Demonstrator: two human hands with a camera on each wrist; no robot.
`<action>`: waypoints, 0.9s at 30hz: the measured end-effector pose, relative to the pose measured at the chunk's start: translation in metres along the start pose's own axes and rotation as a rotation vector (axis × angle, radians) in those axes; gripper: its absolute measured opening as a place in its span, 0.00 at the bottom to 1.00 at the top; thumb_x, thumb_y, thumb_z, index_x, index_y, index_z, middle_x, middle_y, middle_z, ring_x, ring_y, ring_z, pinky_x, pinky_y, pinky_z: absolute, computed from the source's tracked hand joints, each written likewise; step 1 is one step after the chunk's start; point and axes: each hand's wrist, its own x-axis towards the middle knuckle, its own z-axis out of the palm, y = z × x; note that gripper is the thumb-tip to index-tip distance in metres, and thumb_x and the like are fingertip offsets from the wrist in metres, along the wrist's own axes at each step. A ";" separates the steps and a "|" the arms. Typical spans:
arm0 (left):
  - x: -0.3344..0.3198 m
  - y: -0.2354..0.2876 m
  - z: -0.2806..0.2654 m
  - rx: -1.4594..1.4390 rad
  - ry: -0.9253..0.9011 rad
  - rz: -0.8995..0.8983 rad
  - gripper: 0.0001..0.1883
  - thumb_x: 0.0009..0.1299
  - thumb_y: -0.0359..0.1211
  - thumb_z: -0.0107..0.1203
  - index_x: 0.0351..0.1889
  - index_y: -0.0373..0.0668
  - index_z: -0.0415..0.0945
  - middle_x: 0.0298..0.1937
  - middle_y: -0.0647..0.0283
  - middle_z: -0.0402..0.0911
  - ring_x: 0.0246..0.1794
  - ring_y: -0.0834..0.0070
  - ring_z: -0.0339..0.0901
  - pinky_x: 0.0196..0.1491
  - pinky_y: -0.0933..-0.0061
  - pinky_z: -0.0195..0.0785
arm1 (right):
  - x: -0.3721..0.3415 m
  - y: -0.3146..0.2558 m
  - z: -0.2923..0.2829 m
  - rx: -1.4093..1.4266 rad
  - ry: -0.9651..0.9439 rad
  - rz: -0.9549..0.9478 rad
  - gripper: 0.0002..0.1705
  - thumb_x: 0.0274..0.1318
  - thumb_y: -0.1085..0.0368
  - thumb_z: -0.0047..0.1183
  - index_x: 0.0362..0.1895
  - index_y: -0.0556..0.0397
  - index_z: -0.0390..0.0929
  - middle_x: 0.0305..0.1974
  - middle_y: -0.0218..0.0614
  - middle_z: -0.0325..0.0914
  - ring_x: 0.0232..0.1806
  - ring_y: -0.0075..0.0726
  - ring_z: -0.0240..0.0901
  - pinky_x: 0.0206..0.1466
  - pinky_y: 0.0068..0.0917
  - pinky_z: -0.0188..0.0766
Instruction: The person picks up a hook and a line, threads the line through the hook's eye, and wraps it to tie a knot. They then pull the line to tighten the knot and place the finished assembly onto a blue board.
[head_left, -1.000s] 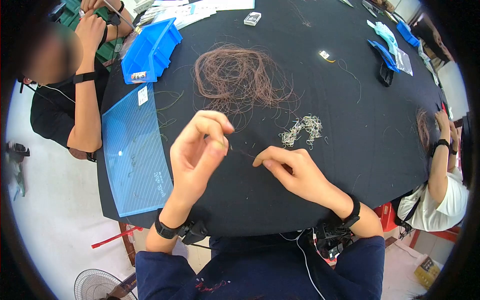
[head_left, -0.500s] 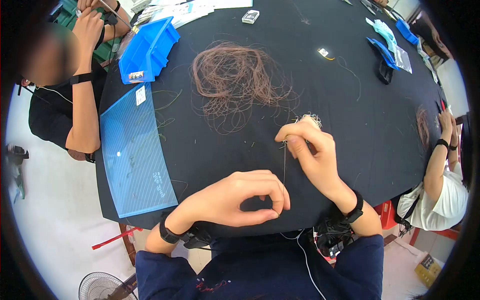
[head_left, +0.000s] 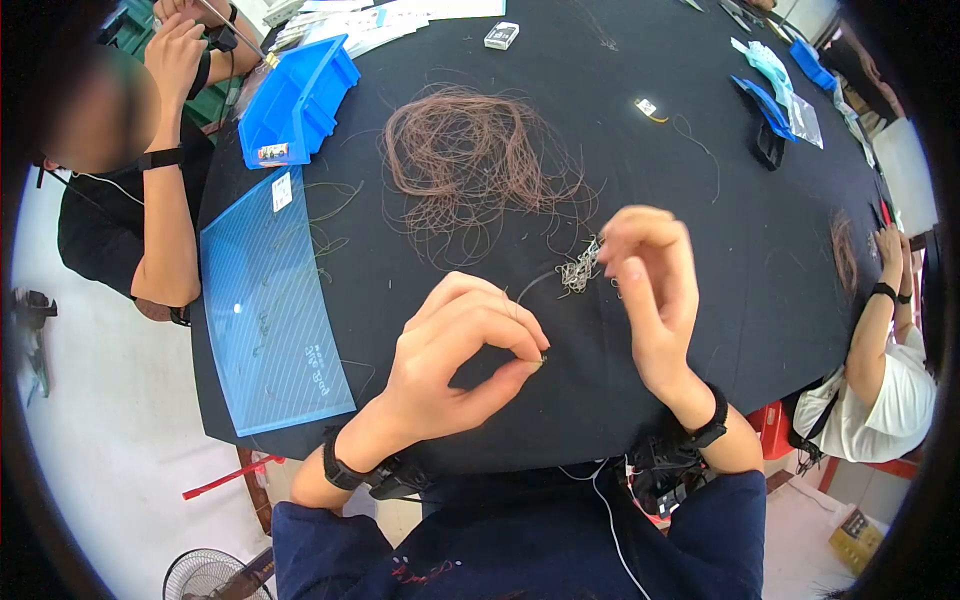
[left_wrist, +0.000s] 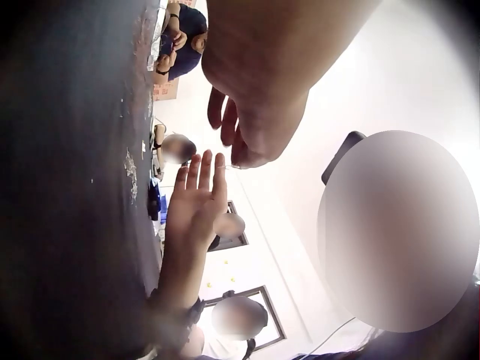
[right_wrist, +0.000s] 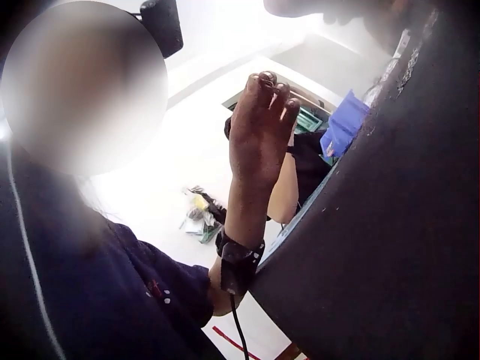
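Note:
In the head view my left hand (head_left: 455, 365) is over the front of the table, thumb and index finger pinching a tiny fishing hook (head_left: 543, 359), mostly covered by the fingertips. A thin line (head_left: 530, 284) curves up beside that hand. To its right, my right hand (head_left: 655, 295) is raised with fingers spread from the thumb and nothing between them; the left wrist view shows its fingers straight. Just left of its fingertips lies a pile of small metal fishing hooks (head_left: 578, 272), partly hidden by this hand. Farther back is a loose tangle of brown line (head_left: 460, 150).
A blue clear folder (head_left: 270, 320) lies at the left, a blue bin (head_left: 300, 100) behind it. A small white box (head_left: 501, 35) and a labelled tag (head_left: 648, 106) are farther back. Other people sit at the left and right of the black table (head_left: 760, 260).
The hands were close together, then my right hand drew the line up from the left. Now my right hand has opened and my left has risen slightly, pinching the hook.

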 end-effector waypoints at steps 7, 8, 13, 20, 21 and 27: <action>-0.003 -0.006 0.003 0.193 0.148 0.111 0.14 0.46 0.21 0.64 0.30 0.44 0.77 0.34 0.69 0.81 0.36 0.71 0.73 0.42 0.72 0.66 | -0.002 -0.013 0.015 0.107 -0.491 0.108 0.09 0.56 0.65 0.56 0.40 0.55 0.77 0.40 0.34 0.74 0.38 0.28 0.69 0.37 0.24 0.65; -0.003 -0.006 0.002 0.197 0.146 0.113 0.14 0.46 0.21 0.64 0.30 0.44 0.77 0.34 0.69 0.81 0.36 0.71 0.73 0.41 0.72 0.66 | -0.004 -0.011 0.016 0.125 -0.478 0.112 0.09 0.55 0.66 0.57 0.39 0.55 0.77 0.39 0.34 0.74 0.37 0.27 0.69 0.36 0.23 0.65; -0.004 -0.007 0.003 0.208 0.139 0.124 0.14 0.45 0.21 0.65 0.30 0.44 0.78 0.33 0.69 0.81 0.36 0.70 0.73 0.40 0.72 0.67 | -0.007 -0.009 0.016 0.144 -0.414 0.116 0.05 0.54 0.69 0.57 0.35 0.55 0.76 0.36 0.32 0.74 0.32 0.22 0.67 0.31 0.19 0.63; -0.005 -0.010 0.005 0.163 0.117 0.122 0.13 0.46 0.24 0.67 0.29 0.44 0.79 0.33 0.69 0.81 0.35 0.70 0.73 0.39 0.72 0.67 | -0.007 -0.011 0.016 0.108 -0.394 0.111 0.03 0.53 0.70 0.57 0.33 0.55 0.76 0.34 0.31 0.73 0.30 0.21 0.66 0.30 0.19 0.63; -0.006 -0.010 0.005 0.154 0.110 0.119 0.12 0.46 0.25 0.68 0.29 0.44 0.79 0.33 0.69 0.81 0.35 0.70 0.73 0.39 0.72 0.67 | -0.007 -0.011 0.015 0.099 -0.398 0.106 0.03 0.52 0.71 0.56 0.32 0.55 0.76 0.34 0.31 0.73 0.30 0.21 0.66 0.30 0.19 0.63; -0.006 -0.011 0.004 0.130 0.088 0.103 0.12 0.47 0.28 0.69 0.29 0.44 0.80 0.33 0.69 0.81 0.35 0.71 0.73 0.38 0.73 0.67 | -0.006 -0.013 0.015 0.091 -0.397 0.093 0.03 0.51 0.73 0.55 0.31 0.55 0.75 0.33 0.31 0.72 0.29 0.21 0.65 0.29 0.19 0.62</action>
